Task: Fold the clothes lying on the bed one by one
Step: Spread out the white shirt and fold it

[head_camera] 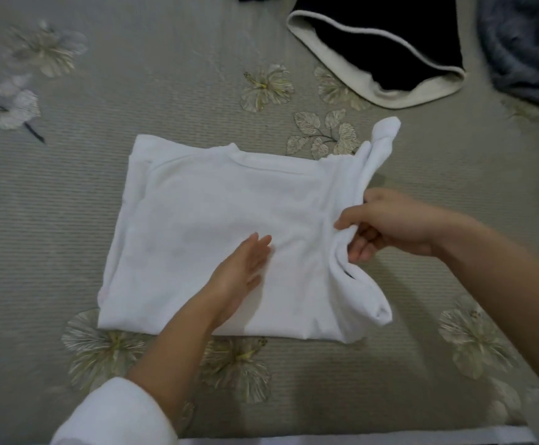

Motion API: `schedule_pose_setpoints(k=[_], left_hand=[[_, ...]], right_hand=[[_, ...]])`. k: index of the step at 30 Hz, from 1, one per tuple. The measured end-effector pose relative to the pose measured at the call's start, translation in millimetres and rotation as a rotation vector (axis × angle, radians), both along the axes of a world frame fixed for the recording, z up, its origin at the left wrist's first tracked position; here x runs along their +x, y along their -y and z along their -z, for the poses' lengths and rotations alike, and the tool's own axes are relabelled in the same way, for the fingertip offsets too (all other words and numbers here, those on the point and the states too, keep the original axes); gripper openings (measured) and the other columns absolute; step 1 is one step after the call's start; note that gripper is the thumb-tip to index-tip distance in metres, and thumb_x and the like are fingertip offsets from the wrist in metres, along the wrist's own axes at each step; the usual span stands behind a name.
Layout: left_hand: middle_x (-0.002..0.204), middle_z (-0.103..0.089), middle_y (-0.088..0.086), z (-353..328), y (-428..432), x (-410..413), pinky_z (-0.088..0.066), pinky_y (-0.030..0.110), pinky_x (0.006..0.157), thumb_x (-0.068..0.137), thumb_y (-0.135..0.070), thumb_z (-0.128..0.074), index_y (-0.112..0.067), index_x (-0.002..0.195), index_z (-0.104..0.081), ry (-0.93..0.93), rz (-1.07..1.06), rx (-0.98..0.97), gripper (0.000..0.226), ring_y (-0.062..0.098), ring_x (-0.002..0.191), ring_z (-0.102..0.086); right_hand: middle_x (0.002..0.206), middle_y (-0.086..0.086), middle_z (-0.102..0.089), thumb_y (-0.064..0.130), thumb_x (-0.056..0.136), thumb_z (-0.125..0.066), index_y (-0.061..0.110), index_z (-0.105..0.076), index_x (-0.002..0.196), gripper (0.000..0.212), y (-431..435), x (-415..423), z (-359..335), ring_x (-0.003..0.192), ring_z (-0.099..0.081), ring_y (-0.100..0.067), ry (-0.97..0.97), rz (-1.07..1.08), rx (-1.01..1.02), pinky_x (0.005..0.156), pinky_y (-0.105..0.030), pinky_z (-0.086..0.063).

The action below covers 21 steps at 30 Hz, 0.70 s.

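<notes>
We see the white soft cotton shirt (217,226) lying half-folded on the grey flowered bedspread (133,91); our left hand (239,277) presses flat, fingers straight, on its middle to anchor it; our right hand (387,224) pinches its right edge, probably to fold it inward.

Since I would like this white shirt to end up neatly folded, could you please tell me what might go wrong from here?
1. The right hand pinches a bunched part of the white shirt at its right edge. The sleeve end pokes out past the collar and may crumple or stay outside the fold.
2. The left hand presses flat only near the middle, so a strong pull could drag the shirt and loosen the fold on its left side.
</notes>
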<state>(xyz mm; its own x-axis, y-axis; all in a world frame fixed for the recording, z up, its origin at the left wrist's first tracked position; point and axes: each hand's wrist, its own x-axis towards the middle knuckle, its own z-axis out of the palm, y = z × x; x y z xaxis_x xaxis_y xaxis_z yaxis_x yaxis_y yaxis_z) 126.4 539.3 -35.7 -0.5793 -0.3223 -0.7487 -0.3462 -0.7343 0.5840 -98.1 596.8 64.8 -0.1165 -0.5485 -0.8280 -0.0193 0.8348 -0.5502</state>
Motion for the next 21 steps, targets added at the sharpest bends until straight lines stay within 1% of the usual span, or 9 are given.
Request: schedule_pose_setpoints(k=[3, 5, 7, 9, 10, 12, 15, 19, 21], left_hand=[[0.142, -0.049, -0.004, -6.8, 23.9, 33.1, -0.029, 0.035, 0.111, 0.098, -0.054, -0.029, -0.029, 0.136, -0.05, -0.067, -0.152, 0.14, 0.051, 0.016, 0.134, -0.04], [0.138, -0.055, 0.002, -10.0, 38.7, 58.0, -0.029, 0.041, 0.113, 0.096, -0.056, -0.03, -0.026, 0.134, -0.052, -0.131, -0.239, 0.216, 0.054, 0.022, 0.131, -0.045], [0.132, -0.06, 0.007, -14.3, 52.3, 82.8, -0.039, 0.043, 0.105, 0.095, -0.057, -0.031, -0.021, 0.133, -0.053, -0.17, -0.3, 0.253, 0.058, 0.025, 0.123, -0.055], [0.125, -0.064, 0.009, -17.1, 64.1, 105.5, -0.047, 0.039, 0.091, 0.095, -0.058, -0.029, -0.017, 0.132, -0.054, -0.139, -0.312, 0.234, 0.061, 0.024, 0.113, -0.063], [0.122, -0.066, 0.01, -18.2, 69.4, 115.4, -0.048, 0.039, 0.089, 0.094, -0.059, -0.028, -0.016, 0.131, -0.055, -0.107, -0.305, 0.214, 0.062, 0.024, 0.11, -0.064], [0.119, -0.067, 0.011, -18.2, 78.3, 133.5, -0.046, 0.044, 0.097, 0.094, -0.061, -0.027, -0.014, 0.13, -0.055, -0.048, -0.279, 0.189, 0.065, 0.026, 0.11, -0.064], [0.121, -0.066, 0.015, -18.3, 88.8, 156.3, -0.037, 0.05, 0.107, 0.094, -0.062, -0.024, -0.01, 0.13, -0.056, -0.014, -0.26, 0.208, 0.071, 0.03, 0.115, -0.061], [0.118, -0.066, 0.02, -13.0, 97.6, 179.9, -0.042, 0.046, 0.102, 0.094, -0.063, -0.019, -0.004, 0.127, -0.057, 0.039, -0.292, 0.215, 0.077, 0.033, 0.113, -0.062], [0.115, -0.066, 0.022, -5.6, 100.0, 188.9, -0.046, 0.043, 0.095, 0.094, -0.065, -0.017, -0.002, 0.127, -0.056, 0.071, -0.335, 0.21, 0.081, 0.034, 0.111, -0.062]], right_hand=[[0.07, -0.024, -0.069, 0.006, 0.086, -0.057, -0.004, -0.065, 0.076, 0.015, 36.0, 44.5, 0.4, 0.049, -0.066, -0.021, 0.081, 0.09, -0.099, 0.042, -0.021, -0.049], [0.068, -0.023, -0.07, 0.005, 0.085, -0.057, -0.002, -0.061, 0.081, 0.01, 57.0, 77.5, 7.7, 0.048, -0.066, -0.021, 0.107, 0.105, -0.12, 0.042, -0.021, -0.05], [0.068, -0.023, -0.07, 0.005, 0.085, -0.055, -0.001, -0.056, 0.086, 0.006, 75.4, 111.4, 19.0, 0.049, -0.066, -0.023, 0.12, 0.08, -0.117, 0.043, -0.023, -0.051], [0.071, -0.025, -0.07, 0.004, 0.085, -0.054, 0.0, -0.054, 0.089, 0.006, 91.8, 142.3, 32.9, 0.053, -0.067, -0.026, 0.117, 0.054, -0.106, 0.046, -0.026, -0.054], [0.073, -0.026, -0.07, 0.004, 0.085, -0.053, 0.001, -0.054, 0.091, 0.007, 99.6, 155.3, 39.0, 0.055, -0.067, -0.028, 0.109, 0.047, -0.103, 0.049, -0.028, -0.056], [0.074, -0.026, -0.07, 0.004, 0.085, -0.051, 0.001, -0.053, 0.096, 0.012, 114.6, 176.9, 48.7, 0.057, -0.067, -0.031, 0.092, 0.044, -0.1, 0.055, -0.033, -0.057], [0.07, -0.025, -0.07, 0.006, 0.083, -0.05, 0.002, -0.052, 0.098, 0.015, 135.7, 200.3, 56.7, 0.056, -0.067, -0.032, 0.05, 0.029, -0.122, 0.056, -0.035, -0.057], [0.084, -0.033, -0.068, 0.007, 0.081, -0.048, -0.005, -0.053, 0.101, 0.024, 154.2, 226.1, 64.1, 0.061, -0.065, -0.035, -0.022, -0.036, -0.148, 0.064, -0.049, -0.056], [0.088, -0.035, -0.066, 0.01, 0.082, -0.048, -0.006, -0.052, 0.105, 0.028, 158.8, 239.4, 70.9, 0.065, -0.066, -0.037, -0.046, -0.086, -0.141, 0.068, -0.048, -0.056]])
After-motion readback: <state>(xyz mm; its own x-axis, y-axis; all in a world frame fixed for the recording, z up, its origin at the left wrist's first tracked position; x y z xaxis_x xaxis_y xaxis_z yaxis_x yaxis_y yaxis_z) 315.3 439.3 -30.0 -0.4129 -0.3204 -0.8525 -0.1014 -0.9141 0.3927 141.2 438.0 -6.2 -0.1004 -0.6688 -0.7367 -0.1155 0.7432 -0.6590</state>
